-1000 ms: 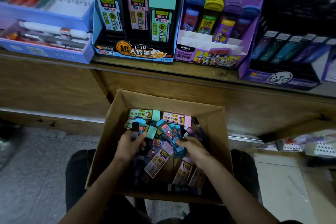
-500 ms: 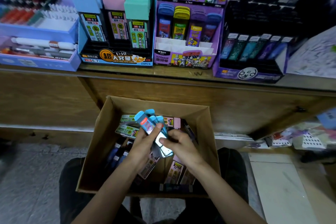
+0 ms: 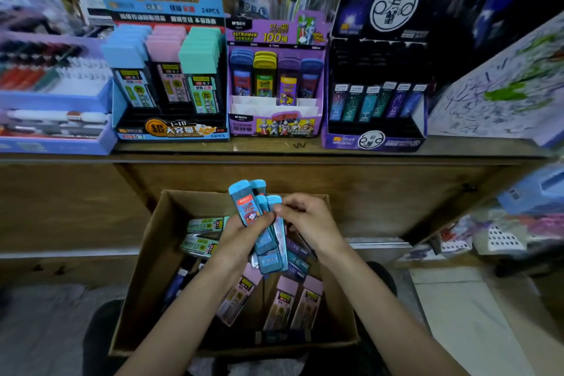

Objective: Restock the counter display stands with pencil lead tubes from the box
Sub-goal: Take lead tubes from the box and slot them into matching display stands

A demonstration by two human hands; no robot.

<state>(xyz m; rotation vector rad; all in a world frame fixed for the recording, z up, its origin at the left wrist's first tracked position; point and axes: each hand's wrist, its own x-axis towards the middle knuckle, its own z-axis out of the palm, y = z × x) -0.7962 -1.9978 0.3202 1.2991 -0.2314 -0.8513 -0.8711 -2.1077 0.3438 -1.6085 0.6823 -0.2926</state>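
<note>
While hands grip, four tubes show.

The left hand is covering the middle of the blue lead tubes; the pen tray is running off the left edge, its contents blurring.

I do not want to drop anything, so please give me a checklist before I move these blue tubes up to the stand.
1. Grip of the left hand on the blue tubes: ok.
2. Bunch lined up evenly: not ok, it fans out.
3. Firm pinch by the right hand on a tube: cannot tell.
4. Free slots in the purple stand: ok, the front white rows are empty.
5. Same product as in that stand: cannot tell.
</note>
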